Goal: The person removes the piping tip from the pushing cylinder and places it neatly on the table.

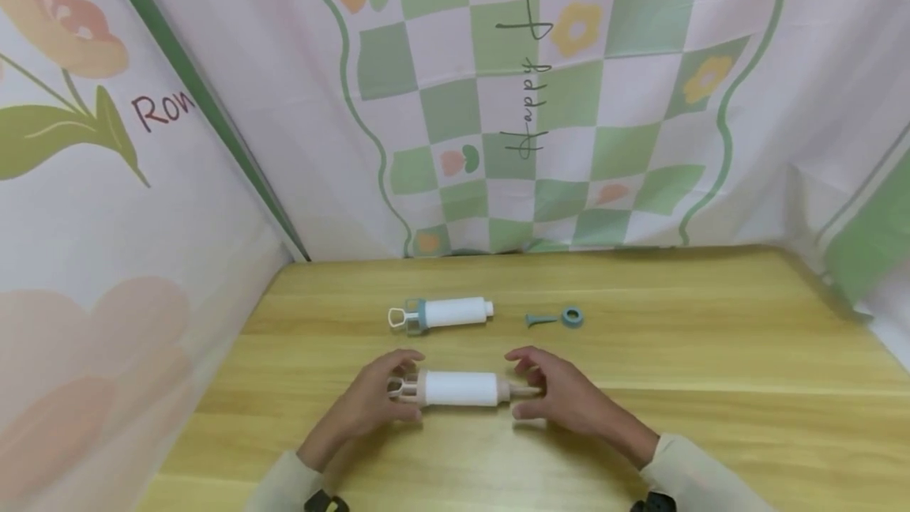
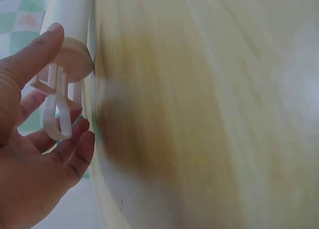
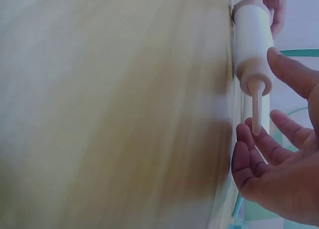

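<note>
A white syringe-like tube [image 1: 460, 389] with a beige collar and a beige nozzle lies on the wooden table [image 1: 711, 354] between my two hands. My left hand [image 1: 405, 382] cups its white plunger handle [image 2: 56, 109] with relaxed fingers, and the thumb is by the collar. At the other end, my right hand [image 1: 522, 383] is spread loosely around the thin nozzle tip [image 3: 255, 109], fingers below and thumb above. Neither hand grips the tube [image 2: 70, 15] [image 3: 253, 35].
A second white tube with a blue-grey collar [image 1: 441, 313] lies farther back. To its right are a blue-grey nozzle [image 1: 540, 320] and a matching ring [image 1: 572, 317]. Patterned cloth walls [image 1: 498, 101] close in the table at the back and both sides.
</note>
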Tool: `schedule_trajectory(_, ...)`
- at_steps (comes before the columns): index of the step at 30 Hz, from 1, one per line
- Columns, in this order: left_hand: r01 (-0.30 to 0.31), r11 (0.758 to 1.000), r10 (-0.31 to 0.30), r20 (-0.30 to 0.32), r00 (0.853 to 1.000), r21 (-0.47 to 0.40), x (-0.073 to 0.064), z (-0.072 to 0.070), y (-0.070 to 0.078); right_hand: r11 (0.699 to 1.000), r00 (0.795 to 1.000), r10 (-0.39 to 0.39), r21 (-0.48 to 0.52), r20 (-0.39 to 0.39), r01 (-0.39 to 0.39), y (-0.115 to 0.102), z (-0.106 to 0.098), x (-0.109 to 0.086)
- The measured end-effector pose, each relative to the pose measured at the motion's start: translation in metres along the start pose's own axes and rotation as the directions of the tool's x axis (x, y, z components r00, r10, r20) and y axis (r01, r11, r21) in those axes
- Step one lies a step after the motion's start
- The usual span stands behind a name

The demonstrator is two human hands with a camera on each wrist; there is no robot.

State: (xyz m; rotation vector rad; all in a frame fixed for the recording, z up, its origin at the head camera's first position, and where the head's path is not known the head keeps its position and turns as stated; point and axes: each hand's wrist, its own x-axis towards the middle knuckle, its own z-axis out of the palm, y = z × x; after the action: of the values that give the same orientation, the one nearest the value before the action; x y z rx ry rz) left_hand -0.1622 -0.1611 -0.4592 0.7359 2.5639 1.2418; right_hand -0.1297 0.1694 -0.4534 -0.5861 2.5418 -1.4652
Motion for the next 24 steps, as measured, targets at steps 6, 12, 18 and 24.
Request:
schedule_trajectory(6, -0.015, 1.0, 0.015, 0.017, 1.0, 0.02, 0.003, 0.003, 0.0, 1.0, 1.0, 0.013, -0.012, 0.007, -0.013, -0.004, 0.005, 0.002)
schedule_trajectory(12, 0.006, 1.0, -0.007, 0.034, 0.999, 0.016, 0.003, 0.004, 0.0, 1.0, 1.0, 0.022, -0.015, 0.003, -0.022, -0.004, 0.009, 0.006)
schedule_trajectory(18, 0.011, 1.0, -0.011, 0.025, 1.0, -0.004, 0.003, 0.006, -0.001, 0.999, 0.999, 0.038, -0.002, 0.0, -0.038, -0.005, 0.011, 0.008)
schedule_trajectory(24, 0.024, 1.0, -0.024, 0.019, 1.0, -0.017, 0.002, 0.007, 0.002, 0.999, 0.999, 0.036, -0.038, -0.015, -0.036, -0.004, 0.015, 0.01)
